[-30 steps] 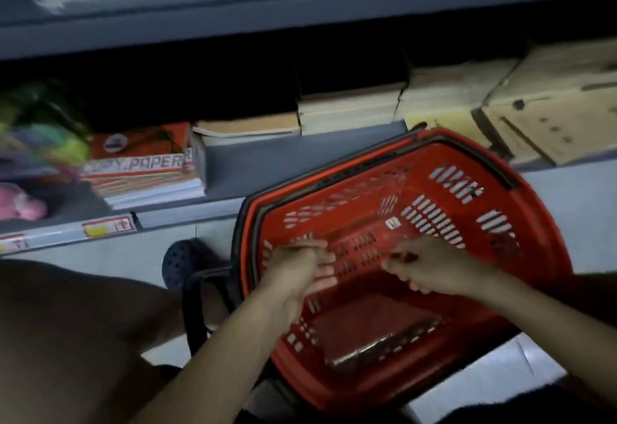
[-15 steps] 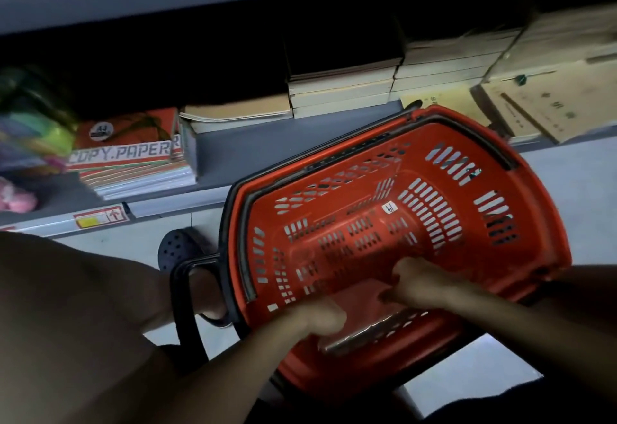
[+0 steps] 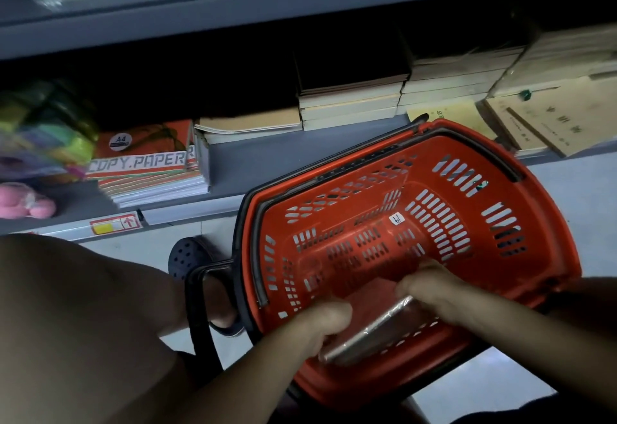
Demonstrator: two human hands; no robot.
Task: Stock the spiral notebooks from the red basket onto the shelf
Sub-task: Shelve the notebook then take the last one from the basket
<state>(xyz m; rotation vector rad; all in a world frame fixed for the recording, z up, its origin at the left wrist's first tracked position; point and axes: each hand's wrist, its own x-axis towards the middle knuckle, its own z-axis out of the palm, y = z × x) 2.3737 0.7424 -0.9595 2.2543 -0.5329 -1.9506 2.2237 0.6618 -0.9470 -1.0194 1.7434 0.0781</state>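
Head view: a red slotted plastic basket [image 3: 434,223] sits on the pale floor, just in front of the grey metal shelf [image 3: 267,156]. Inside the basket, at its near end, lies a red-covered notebook with a shiny spiral edge [image 3: 370,330]. The left hand [image 3: 325,322] curls its fingers around the notebook's near-left corner. The right hand [image 3: 430,290] rests on the notebook's far-right end, fingers bent over it. Behind the basket, on the shelf, stand a copy-paper ream [image 3: 147,163] and stacked tan notebooks [image 3: 350,103].
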